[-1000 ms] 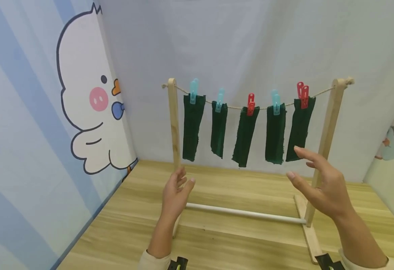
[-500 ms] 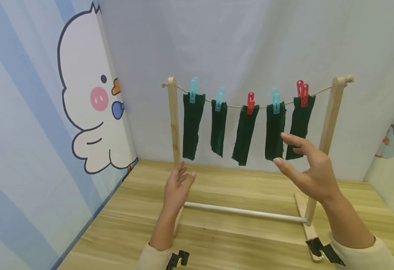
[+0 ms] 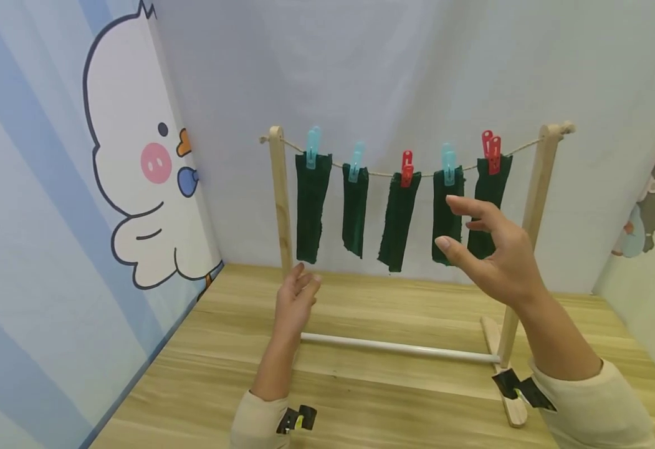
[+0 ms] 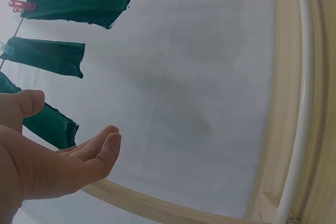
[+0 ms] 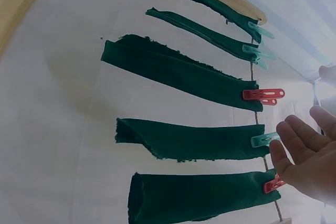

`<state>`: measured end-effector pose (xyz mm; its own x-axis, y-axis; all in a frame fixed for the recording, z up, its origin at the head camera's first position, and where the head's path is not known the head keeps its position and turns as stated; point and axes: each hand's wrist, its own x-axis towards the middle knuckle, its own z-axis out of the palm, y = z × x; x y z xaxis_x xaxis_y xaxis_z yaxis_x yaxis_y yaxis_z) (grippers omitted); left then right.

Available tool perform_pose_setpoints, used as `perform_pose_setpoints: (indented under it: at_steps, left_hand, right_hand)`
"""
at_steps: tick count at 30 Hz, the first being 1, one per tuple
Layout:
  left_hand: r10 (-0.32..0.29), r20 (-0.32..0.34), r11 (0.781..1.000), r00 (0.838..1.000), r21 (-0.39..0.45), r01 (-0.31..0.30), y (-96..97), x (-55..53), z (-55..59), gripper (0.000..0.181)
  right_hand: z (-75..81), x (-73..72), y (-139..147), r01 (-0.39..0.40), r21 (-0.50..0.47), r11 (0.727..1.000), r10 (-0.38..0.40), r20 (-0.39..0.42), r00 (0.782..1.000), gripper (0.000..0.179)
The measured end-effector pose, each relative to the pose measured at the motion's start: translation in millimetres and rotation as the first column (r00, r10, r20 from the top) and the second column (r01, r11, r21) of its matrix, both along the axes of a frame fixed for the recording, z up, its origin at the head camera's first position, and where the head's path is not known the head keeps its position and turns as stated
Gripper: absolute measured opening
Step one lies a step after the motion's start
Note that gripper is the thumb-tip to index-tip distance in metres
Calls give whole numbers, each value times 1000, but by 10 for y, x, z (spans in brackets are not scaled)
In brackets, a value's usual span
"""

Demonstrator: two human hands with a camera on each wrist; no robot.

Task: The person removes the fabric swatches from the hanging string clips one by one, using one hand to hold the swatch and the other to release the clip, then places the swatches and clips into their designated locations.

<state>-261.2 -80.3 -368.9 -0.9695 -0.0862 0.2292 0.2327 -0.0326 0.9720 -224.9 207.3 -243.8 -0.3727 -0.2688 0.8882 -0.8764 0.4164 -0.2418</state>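
Several dark green cloth strips hang from a rope (image 3: 383,175), held by light blue and red clothespins. My right hand (image 3: 492,255), thumb and fingers spread apart and holding nothing, overlaps the two rightmost strips. Its fingers are near the light blue clothespin (image 5: 262,140) on the second strip from the right (image 5: 199,141). A red clothespin (image 3: 493,157) grips the rightmost strip. My left hand (image 3: 293,302) is low, just under the leftmost strip (image 3: 311,209), fingers loosely bent with nothing in them. In the left wrist view its fingertips overlap the lower end of a strip (image 4: 55,124).
The rope is tied between two wooden posts, the left post (image 3: 280,199) and the right post (image 3: 537,193). A white rod (image 3: 400,348) joins them low over the wood-grain table (image 3: 394,405). A pale curtain (image 3: 389,75) hangs behind; a cartoon-printed panel (image 3: 131,112) stands at left.
My right hand has moved left and up, from the rightmost strip to the one beside it. The left hand has risen slightly. The strips and clothespins still hang in place.
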Motion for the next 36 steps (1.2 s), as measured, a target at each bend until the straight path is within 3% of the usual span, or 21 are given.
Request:
perform_pose_setpoints:
  at_steps: [11,22,29,36]
  left_hand:
    - [-31,5,984,1000,174,30,35,-83,57,62]
    - [-106,35,922,994,377,85,84,-126,90,75]
    - [-91,-31,906,995,411,96,73,-119,57,49]
    - [2,-26,882,1000,472,10,84,-102,69,24]
  right_hand:
    - [172,-53,-78,-30,-7,1000,31,8,999,47]
    - [380,-83,-254,-82,-19,996,83,59,995,47]
    - [495,-131,-386,-96,-3,995,96,58,994,50]
    - [607,-201,-503,-61,22,998,59,66,996,51]
